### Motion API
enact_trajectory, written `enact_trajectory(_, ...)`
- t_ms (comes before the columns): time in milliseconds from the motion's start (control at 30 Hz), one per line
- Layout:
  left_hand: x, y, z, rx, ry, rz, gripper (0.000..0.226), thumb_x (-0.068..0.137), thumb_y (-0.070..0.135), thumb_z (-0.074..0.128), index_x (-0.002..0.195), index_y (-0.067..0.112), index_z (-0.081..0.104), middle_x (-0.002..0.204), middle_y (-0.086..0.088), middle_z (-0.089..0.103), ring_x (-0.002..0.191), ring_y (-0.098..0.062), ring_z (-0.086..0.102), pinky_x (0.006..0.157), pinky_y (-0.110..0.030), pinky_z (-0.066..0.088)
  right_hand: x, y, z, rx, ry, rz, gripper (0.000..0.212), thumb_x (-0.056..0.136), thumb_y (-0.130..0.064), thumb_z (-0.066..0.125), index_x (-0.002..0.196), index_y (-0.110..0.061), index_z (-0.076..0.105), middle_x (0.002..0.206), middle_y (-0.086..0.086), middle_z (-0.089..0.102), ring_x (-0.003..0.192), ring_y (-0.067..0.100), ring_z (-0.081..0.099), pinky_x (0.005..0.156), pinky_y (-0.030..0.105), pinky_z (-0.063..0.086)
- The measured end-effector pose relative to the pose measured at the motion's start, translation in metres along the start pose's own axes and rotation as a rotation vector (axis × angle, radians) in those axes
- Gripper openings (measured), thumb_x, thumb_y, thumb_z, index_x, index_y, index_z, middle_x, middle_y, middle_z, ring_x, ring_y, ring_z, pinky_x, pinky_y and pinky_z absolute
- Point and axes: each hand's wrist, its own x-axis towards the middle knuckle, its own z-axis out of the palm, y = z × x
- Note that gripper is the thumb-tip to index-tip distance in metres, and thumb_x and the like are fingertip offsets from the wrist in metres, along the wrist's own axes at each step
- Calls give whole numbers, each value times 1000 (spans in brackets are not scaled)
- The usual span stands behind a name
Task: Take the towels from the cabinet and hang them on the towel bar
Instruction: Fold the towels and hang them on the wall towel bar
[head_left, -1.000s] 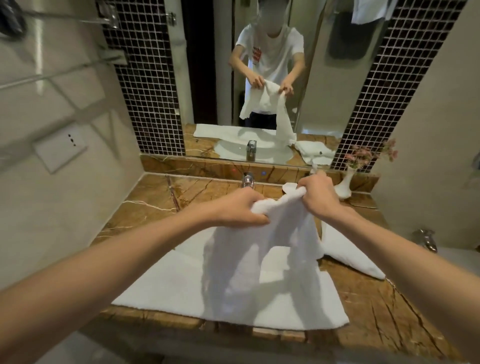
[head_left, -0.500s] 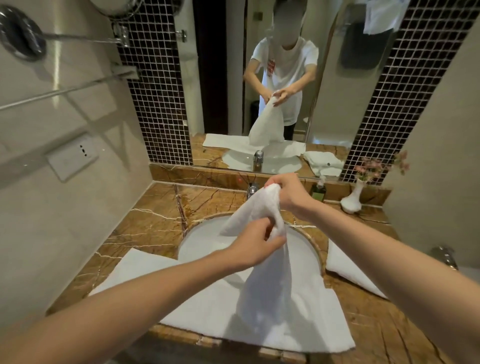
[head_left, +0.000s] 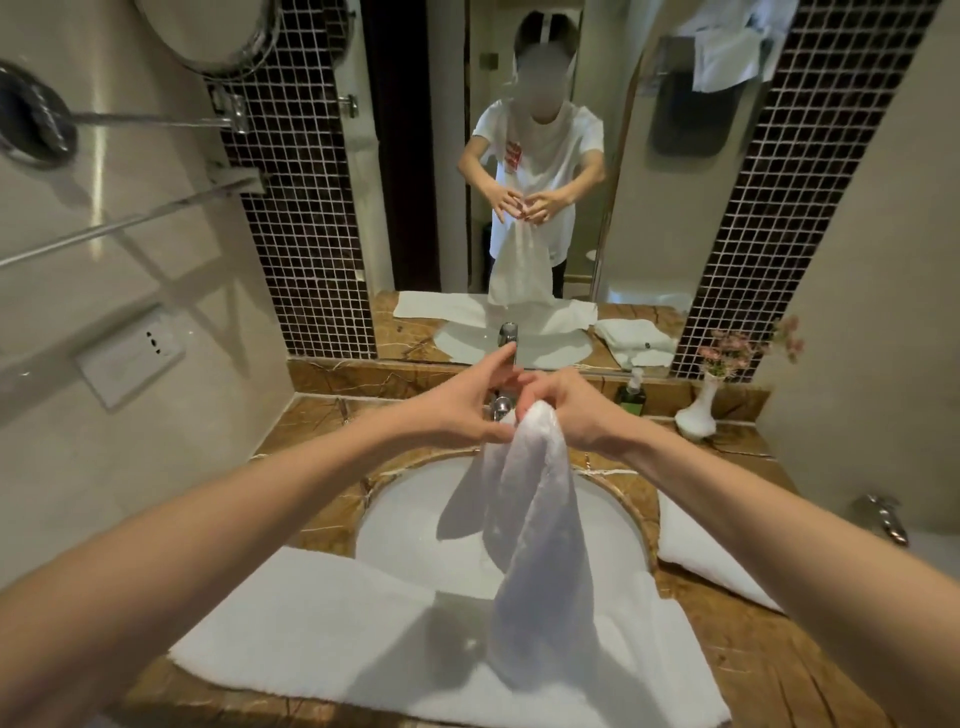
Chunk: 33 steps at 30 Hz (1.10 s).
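A small white towel (head_left: 540, 545) hangs folded over the sink, its top fold gripped in my right hand (head_left: 566, 410). My left hand (head_left: 467, 405) is just left of that fold with fingers spread, thumb touching the towel's edge. A larger white towel (head_left: 322, 634) lies flat along the counter's front edge, partly over the basin. Another folded white towel (head_left: 701, 556) rests on the counter at the right. Two chrome towel bars (head_left: 130, 223) run along the left wall. The cabinet is out of view.
A white basin (head_left: 415, 525) is set in a brown marble counter (head_left: 311, 431) with a chrome tap (head_left: 500, 405) behind it. A soap bottle (head_left: 631, 395) and a white vase of pink flowers (head_left: 701, 410) stand at the back right. A mirror (head_left: 519, 156) faces me.
Both hands rose and came together above the tap, lifting the small towel higher into a narrow fold. My left hand opened and let go of its grip on the cloth.
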Motion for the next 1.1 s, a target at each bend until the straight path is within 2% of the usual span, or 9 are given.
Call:
enact_trajectory(100,8,-1,-3,-27,-31,31,111,74,19,80,152,22,2,155,1,27,138,-9,30,108,-26,24,-4,-4,3,5,33,-37,9,70,2,76,65,-2,70,115,-20,58,111,-8,49,84,17,42)
enact_trajectory(267,10,-3,12,-113,-25,189,94,74,16,80,148,15,23,140,7,45,126,-1,47,104,-20,40,-4,7,4,-30,155,-111,22,65,-4,83,76,-14,67,114,-1,54,109,10,55,88,22,47)
enact_trajectory(367,7,-1,17,-251,-16,213,80,77,-1,74,145,12,32,98,13,68,92,0,63,86,-18,47,0,16,4,-33,255,-94,45,63,-10,87,96,-16,57,108,4,55,98,12,58,79,20,48)
enact_trajectory(433,4,-1,18,-212,9,171,75,78,-3,71,143,11,37,70,15,66,70,-2,60,72,-15,47,0,17,4,36,253,-17,56,63,-12,87,106,-17,52,112,4,59,102,14,60,78,21,51)
enact_trajectory(567,0,-3,10,-18,138,139,38,74,7,75,110,10,68,85,8,72,80,-8,67,72,-22,53,-3,17,1,148,238,134,37,79,-12,76,111,-10,59,107,6,65,98,19,64,81,30,55)
enact_trajectory(667,0,-13,2,86,202,108,12,74,17,76,83,10,74,75,-7,71,66,-10,60,61,-31,48,-10,19,5,308,197,174,23,94,-27,58,101,-7,67,91,4,65,84,18,59,76,31,48)
enact_trajectory(767,-1,-20,-6,141,241,85,16,73,23,78,73,10,70,68,-7,67,60,-10,54,54,-28,41,-15,26,15,185,159,176,29,91,-42,58,105,-18,66,98,-2,68,90,10,62,79,24,48)
enact_trajectory(867,-4,-22,-12,228,309,72,20,75,24,74,66,12,61,62,-1,60,56,-10,49,53,-28,38,-18,34,27,78,130,148,31,83,-36,70,109,-22,62,103,-5,68,93,4,64,78,18,51)
enact_trajectory(1100,-14,-28,-34,249,334,13,26,82,26,69,61,16,56,61,0,54,56,-10,46,53,-24,36,-19,52,47,-77,60,244,34,79,-30,71,104,-11,57,100,4,63,91,19,61,74,35,55)
